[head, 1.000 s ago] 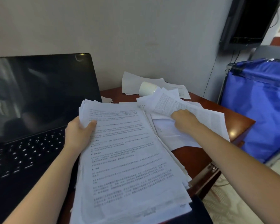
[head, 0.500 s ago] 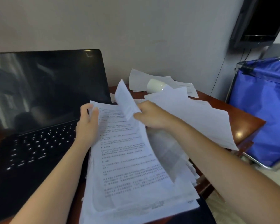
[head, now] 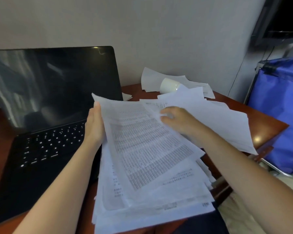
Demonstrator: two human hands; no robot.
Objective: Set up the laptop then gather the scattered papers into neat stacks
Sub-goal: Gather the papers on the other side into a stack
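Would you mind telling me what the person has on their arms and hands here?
The left arm and right arm are bare as far as the picture shows, no sleeves in view. The left hand and right hand wear no gloves; I see no ring, watch or bracelet.

White papers [head: 150,149] dense with grey print, black laptop [head: 57,81], reddish-brown table [head: 265,127], white cup [head: 169,85], blue bag [head: 281,107].
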